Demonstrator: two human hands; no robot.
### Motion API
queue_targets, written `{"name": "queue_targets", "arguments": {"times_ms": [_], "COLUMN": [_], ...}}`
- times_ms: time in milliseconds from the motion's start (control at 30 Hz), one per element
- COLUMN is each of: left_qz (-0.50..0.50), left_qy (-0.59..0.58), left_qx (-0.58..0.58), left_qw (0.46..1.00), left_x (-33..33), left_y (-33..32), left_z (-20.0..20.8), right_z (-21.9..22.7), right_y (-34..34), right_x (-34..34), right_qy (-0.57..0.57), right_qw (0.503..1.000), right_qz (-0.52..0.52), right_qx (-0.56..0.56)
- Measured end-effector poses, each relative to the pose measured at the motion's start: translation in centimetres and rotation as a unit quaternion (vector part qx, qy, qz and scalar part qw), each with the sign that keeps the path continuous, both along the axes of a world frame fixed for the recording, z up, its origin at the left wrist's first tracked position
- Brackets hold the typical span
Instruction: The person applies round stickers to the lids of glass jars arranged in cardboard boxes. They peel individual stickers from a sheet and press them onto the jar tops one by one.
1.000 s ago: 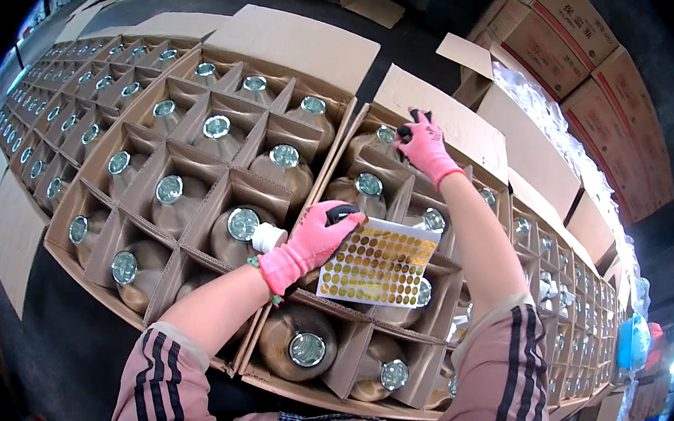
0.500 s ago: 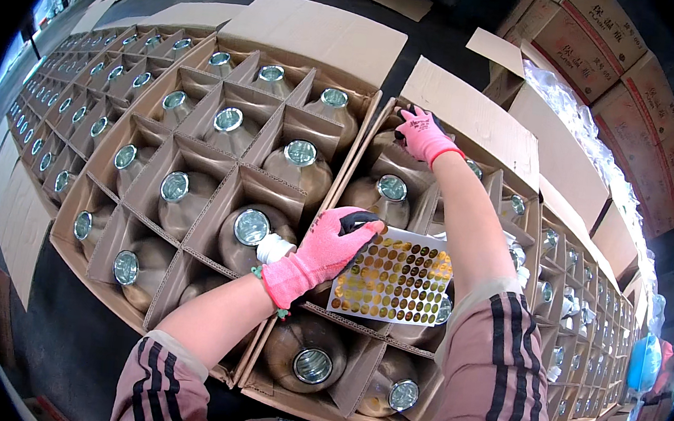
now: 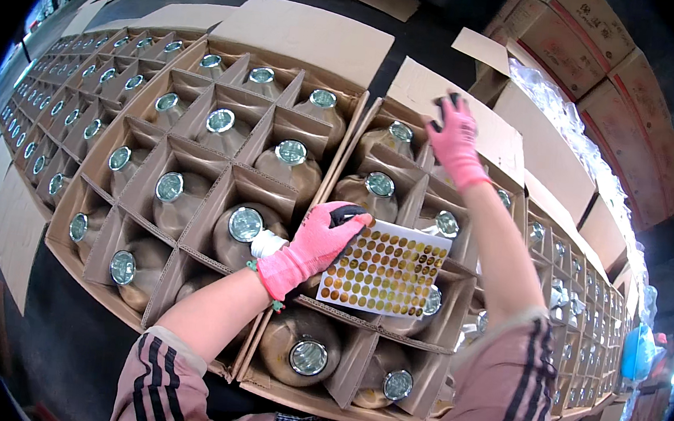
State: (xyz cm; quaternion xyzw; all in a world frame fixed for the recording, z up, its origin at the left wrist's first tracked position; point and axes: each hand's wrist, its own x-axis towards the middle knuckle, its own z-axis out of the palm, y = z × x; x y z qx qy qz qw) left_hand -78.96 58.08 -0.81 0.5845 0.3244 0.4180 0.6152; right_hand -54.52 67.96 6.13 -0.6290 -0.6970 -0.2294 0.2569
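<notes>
My left hand (image 3: 317, 245), in a pink glove with dark fingertips, pinches the upper left edge of a white sheet of small round gold stickers (image 3: 384, 268). The sheet lies flat over a divided carton (image 3: 336, 393) of brownish glass flask liners, partly hiding those beneath. My right hand (image 3: 453, 140), gloved alike, is raised near the carton's far flap with thumb and fingers apart; I see nothing in it. Just left of it a flask liner (image 3: 388, 138) stands mouth up in its compartment. By my left wrist a white, rolled-looking piece (image 3: 267, 244) rests next to another liner's mouth (image 3: 245, 224).
A second divided carton of liners (image 3: 181, 232) adjoins on the left, its flap (image 3: 305, 37) folded outward. More filled cartons run off at left and right. Clear plastic wrapping (image 3: 551, 89) lies behind the right row, before stacked closed cartons (image 3: 601, 82).
My right hand has lifted off the far-left corner compartment and moved right, uncovering the liner there. My left hand keeps hold of the sticker sheet; the whole view has shifted slightly.
</notes>
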Motion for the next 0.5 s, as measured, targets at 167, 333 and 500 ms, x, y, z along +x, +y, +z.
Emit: {"name": "queue_targets", "arguments": {"times_ms": [167, 333, 500], "left_qz": [0.021, 0.047, 0.014], "left_qy": [0.019, 0.007, -0.089], "left_qx": [0.018, -0.005, 0.008], "left_qw": [0.999, 0.999, 0.996], "left_x": [-0.6, -2.6, -3.3], "left_y": [0.1, 0.9, 5.1], "left_z": [1.0, 2.4, -1.6], "right_z": [5.9, 4.3, 0.6], "right_y": [-22.7, -41.3, -48.6], "right_x": [-2.4, -7.6, -9.7], "right_qy": [0.019, 0.062, 0.143], "right_qw": [0.995, 0.976, 0.962], "right_qz": [0.087, -0.041, -0.106], "right_qx": [0.043, -0.207, -0.205]}}
